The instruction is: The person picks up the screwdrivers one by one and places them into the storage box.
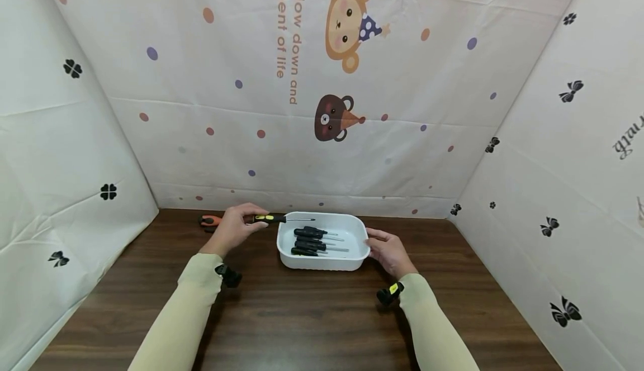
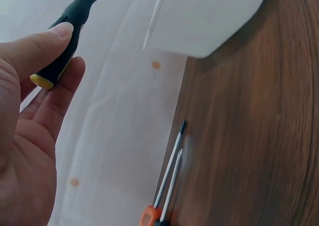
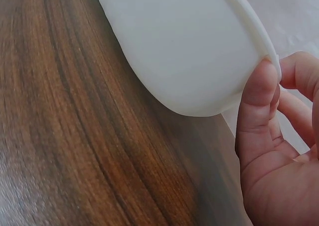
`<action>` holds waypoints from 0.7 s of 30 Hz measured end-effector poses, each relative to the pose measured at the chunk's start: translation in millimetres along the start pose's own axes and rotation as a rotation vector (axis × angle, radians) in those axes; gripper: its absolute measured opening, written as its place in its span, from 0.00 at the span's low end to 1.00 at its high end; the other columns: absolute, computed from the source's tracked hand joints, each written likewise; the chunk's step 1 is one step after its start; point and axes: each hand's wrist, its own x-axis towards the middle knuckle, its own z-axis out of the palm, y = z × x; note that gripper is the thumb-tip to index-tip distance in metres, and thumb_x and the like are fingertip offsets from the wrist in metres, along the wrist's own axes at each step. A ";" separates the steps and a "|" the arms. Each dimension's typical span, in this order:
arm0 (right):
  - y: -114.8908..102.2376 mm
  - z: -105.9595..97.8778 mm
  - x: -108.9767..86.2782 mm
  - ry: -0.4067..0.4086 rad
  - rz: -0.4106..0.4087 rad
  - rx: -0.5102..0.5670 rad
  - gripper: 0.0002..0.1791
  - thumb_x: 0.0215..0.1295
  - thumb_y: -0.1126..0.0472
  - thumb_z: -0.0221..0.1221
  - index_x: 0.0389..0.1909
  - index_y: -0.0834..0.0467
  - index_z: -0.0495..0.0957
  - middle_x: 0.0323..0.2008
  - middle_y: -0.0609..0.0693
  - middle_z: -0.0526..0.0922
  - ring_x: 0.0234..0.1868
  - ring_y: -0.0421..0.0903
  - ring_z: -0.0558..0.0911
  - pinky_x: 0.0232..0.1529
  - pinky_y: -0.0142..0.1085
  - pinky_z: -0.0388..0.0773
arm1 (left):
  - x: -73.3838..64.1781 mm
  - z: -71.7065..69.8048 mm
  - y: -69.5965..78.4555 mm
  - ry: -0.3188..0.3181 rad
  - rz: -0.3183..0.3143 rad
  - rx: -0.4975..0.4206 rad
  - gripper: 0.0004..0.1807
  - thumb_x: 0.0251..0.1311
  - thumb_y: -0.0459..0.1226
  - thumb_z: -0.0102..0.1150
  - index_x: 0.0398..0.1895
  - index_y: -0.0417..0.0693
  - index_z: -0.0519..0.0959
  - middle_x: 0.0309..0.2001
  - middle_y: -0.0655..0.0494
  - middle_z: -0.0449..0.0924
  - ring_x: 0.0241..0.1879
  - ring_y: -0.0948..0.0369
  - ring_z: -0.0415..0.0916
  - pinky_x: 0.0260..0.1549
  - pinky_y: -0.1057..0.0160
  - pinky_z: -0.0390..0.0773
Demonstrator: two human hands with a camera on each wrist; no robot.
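My left hand (image 1: 234, 229) pinches a screwdriver (image 1: 274, 218) by its black and yellow handle, thumb on top. The shaft points right and overlaps the left end of a white plastic tray (image 1: 323, 264). In the left wrist view, the handle (image 2: 64, 41) lies between thumb and fingers, while its tip is out of frame. Several dark-handled screwdrivers (image 1: 308, 242) lie inside the tray, their shafts pointing right. At the tray's right end my right hand (image 1: 390, 251) grips the rim, with the thumb (image 3: 259, 86) on one side and fingers on the other.
Beside the left hand, near the back wall, lie an orange-handled screwdriver (image 2: 149, 216) and another with a dark handle (image 2: 162, 222). The brown wooden table (image 1: 302, 315) is bordered by printed white sheets (image 1: 282, 153) at the back and both sides.
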 end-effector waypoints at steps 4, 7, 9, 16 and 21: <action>-0.1 0.2 -1.0 0.005 -0.001 -0.012 0.28 0.67 0.71 0.62 0.68 0.67 0.73 0.54 0.58 0.86 0.30 0.40 0.83 0.33 0.30 0.84 | 3.8 10.9 4.3 -0.005 0.011 -0.023 0.14 0.59 0.37 0.74 0.48 0.50 0.89 0.48 0.53 0.86 0.46 0.55 0.83 0.44 0.54 0.85; 0.0 0.4 -1.9 0.012 0.000 -0.013 0.28 0.67 0.71 0.62 0.68 0.67 0.73 0.54 0.58 0.86 0.30 0.40 0.83 0.33 0.31 0.84 | 6.3 19.2 6.1 -0.013 0.011 -0.038 0.12 0.58 0.37 0.75 0.46 0.53 0.90 0.46 0.56 0.87 0.45 0.58 0.83 0.43 0.57 0.84; 0.5 0.6 -2.1 0.015 0.002 -0.009 0.27 0.67 0.71 0.62 0.67 0.67 0.74 0.53 0.57 0.87 0.29 0.40 0.83 0.33 0.31 0.84 | 7.5 24.2 7.7 -0.019 0.009 -0.046 0.11 0.57 0.36 0.75 0.45 0.53 0.90 0.46 0.57 0.87 0.44 0.58 0.82 0.42 0.58 0.84; 1.8 0.6 -1.2 0.018 -0.002 -0.015 0.27 0.67 0.71 0.62 0.68 0.67 0.74 0.47 0.54 0.88 0.28 0.39 0.82 0.32 0.30 0.83 | 14.8 41.2 13.3 -0.069 -0.015 -0.031 0.12 0.57 0.36 0.75 0.45 0.51 0.90 0.46 0.54 0.88 0.41 0.59 0.79 0.40 0.61 0.81; -0.2 0.8 -1.5 0.009 -0.004 -0.011 0.28 0.67 0.71 0.62 0.68 0.67 0.73 0.49 0.56 0.87 0.28 0.39 0.82 0.33 0.30 0.83 | 23.0 51.6 16.0 -0.121 -0.083 0.009 0.13 0.57 0.37 0.75 0.46 0.52 0.90 0.45 0.56 0.87 0.37 0.59 0.75 0.37 0.62 0.78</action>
